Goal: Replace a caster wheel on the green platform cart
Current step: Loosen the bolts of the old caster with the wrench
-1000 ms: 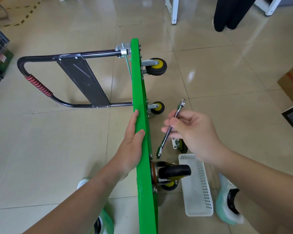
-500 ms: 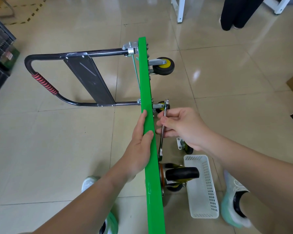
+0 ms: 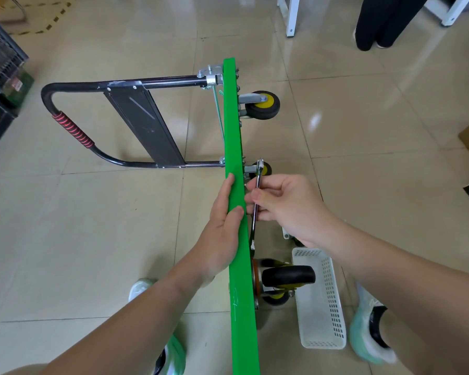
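cart: green platform cart point(image 3: 234, 131) stands on its long edge on the tile floor, deck seen edge-on, underside facing right. The black folding handle point(image 3: 73, 131) lies out to the left.
left hand: left hand point(image 3: 222, 228) lies flat on the deck's upper edge, fingers straight along the left face and thumb on top. It steadies the cart and grips nothing.
right hand: right hand point(image 3: 290, 209) pinches the combination wrench point(image 3: 258, 177) mid-shank between curled fingers and thumb.
wrench: it runs nearly parallel to the underside and just beside it. Ring end is up by the small far caster point(image 3: 264, 169); lower end sits just above the near caster's mount. Can't tell if it is on a fastener.
casters: large black near caster point(image 3: 289, 276) is still on the deck. A loose caster point(image 3: 285, 234) sits on the floor, mostly hidden behind the right wrist.
basket: white perforated basket point(image 3: 325, 299) is on the floor just right of the near caster; contents not visible.
step (my read): wrench being lined up on a mount bolt at the near end. Can't say whether loosening or tightening.
next move needs: lower jaw seated square on the nut before any torque, a grip shifted toward the shank end for leverage, and the left hand bracing harder so the deck doesn't tip.
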Available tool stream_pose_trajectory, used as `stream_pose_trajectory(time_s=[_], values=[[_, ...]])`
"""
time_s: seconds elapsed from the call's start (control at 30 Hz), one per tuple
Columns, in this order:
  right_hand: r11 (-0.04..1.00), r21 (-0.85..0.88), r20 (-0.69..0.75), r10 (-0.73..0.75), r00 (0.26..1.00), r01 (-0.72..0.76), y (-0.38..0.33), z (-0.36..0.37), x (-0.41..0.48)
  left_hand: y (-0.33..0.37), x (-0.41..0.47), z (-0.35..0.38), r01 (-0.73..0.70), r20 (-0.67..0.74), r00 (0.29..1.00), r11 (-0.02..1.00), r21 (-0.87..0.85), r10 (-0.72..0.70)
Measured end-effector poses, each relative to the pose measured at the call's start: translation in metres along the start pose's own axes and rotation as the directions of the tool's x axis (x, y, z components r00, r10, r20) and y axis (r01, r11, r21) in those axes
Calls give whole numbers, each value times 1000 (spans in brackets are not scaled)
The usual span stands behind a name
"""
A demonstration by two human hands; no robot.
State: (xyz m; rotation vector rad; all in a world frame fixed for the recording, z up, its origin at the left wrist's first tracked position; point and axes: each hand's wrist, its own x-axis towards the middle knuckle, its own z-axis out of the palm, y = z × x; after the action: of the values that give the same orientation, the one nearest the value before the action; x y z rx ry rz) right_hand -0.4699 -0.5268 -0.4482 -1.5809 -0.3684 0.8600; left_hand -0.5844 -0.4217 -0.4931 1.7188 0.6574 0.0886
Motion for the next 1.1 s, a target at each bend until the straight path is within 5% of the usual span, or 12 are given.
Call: stream_pose_trajectory(time_s=[0.23, 0.37, 0.5, 0.57, 0.63, 0.7, 0.83, 1.1], values=[[937, -80, 44, -337, 941, 339, 24, -5, -57, 3, -2, -1, -9, 9, 1000, 1000, -12, 9], [709, -272, 155, -635, 757, 651, 53, -11, -79, 5, -4, 1, -5, -4, 1000, 999, -41, 5], [591, -355, 84, -751, 655, 724, 43, -21, -80, 4, -4, 1, -7, -10, 1000, 999, -36, 7], [664, -311, 17, -711, 703, 680, 29, -24, -75, 4, -4, 1, -8, -4, 1000, 1000, -14, 8], [874, -44, -75, -485, 871, 483, 15, -25, -65, 5, -4, 1, -1, -4, 1000, 1000, -5, 1], [952, 171, -126, -236, 964, 255, 6, -27, -48, 7, -4, 1, -5, -3, 1000, 1000, -11, 5], [977, 199, -90, -65, 994, 81, -4, -28, -21, 7, -4, 0, -7, -1, 1000, 1000, -4, 7], [993, 115, -38, 3, 999, 1, -5, -14, -5, 3, -2, -1, -19, -10, 1000, 1000, 3, 19]])
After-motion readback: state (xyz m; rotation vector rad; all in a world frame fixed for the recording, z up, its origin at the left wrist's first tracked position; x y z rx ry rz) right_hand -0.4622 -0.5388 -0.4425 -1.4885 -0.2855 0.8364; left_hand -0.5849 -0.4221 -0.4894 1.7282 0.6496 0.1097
